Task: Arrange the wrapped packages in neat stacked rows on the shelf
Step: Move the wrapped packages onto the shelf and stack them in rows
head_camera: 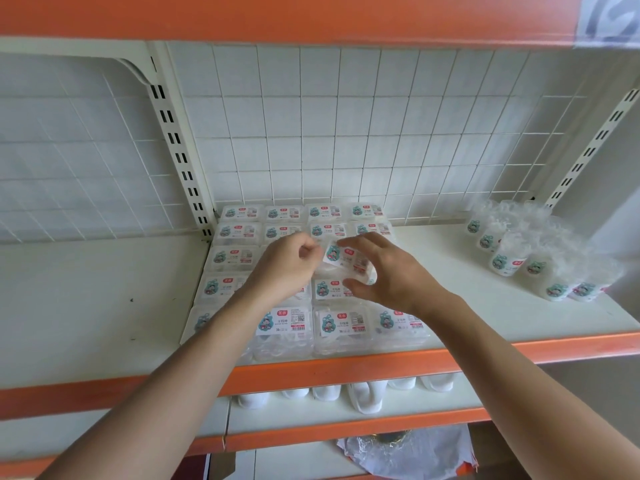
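Observation:
Several clear wrapped packages with white labels lie in stacked rows point(242, 233) on the white shelf point(104, 299), from the wire back grid to the front edge. One package point(341, 258) sits tilted in the third row, raised above its neighbours. My left hand point(284, 268) has its fingers curled at that package's left edge. My right hand point(384, 271) arches over the package's right side, fingers on its far edge and thumb at its near edge. The rows under both hands are partly hidden.
Several round clear tubs point(519, 251) with the same labels stand at the shelf's right back. An orange lip point(346, 368) runs along the shelf front. White containers point(363, 393) sit on the shelf below. A slotted upright point(180, 150) stands at the left of the rows.

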The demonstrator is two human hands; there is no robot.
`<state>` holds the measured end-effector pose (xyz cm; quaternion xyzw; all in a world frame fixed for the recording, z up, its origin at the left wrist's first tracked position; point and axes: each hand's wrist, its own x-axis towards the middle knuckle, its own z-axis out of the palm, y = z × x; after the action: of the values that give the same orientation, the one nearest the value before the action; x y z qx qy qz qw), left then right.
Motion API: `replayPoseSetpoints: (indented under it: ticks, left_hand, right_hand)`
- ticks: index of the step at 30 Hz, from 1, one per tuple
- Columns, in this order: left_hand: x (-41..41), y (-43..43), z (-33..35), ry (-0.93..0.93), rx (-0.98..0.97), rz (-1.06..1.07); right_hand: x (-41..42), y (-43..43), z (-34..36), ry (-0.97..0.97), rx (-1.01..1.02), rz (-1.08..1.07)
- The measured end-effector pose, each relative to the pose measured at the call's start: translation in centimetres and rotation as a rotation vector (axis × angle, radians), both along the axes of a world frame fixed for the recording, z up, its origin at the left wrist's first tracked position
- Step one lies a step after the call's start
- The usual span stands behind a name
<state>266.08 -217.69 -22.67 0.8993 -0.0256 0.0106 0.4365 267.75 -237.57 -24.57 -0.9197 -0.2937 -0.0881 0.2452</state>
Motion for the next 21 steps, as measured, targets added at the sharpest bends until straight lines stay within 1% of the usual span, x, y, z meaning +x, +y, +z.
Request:
replayPoseSetpoints:
  ticks: [1,3,6,10,17,21]
  left_hand:
    - [-0.2,0.3,-0.1,-0.067,0.125,-0.017]
    - [-0.7,0.8,-0.4,-0.173,0.288,-0.048]
    - [-1.3,1.4,-1.2,-0.192,0.423,-0.082]
    - [-1.9,1.8,-2.0,-0.185,0.499,-0.112]
    - [-2.4,1.8,-2.4,-0.195,0.571,-0.174]
    - [-2.5,1.7,-2.6,-0.199,0.581,-0.17]
  right_hand:
    - [0.0,-0.2,-0.2,0.013,-0.021,0.027]
    - [0.0,-0.3,-0.8,0.059,-0.072,0.087]
    - [-0.1,-0.3,-1.5,0.06,-0.122,0.14]
    - [0.0,-0.3,-1.8,0.029,-0.142,0.176]
    - [0.0,-0.1,-2.2,0.004,-0.173,0.154]
    - [0.0,0.0,-2.8,-0.018,-0.154,0.145]
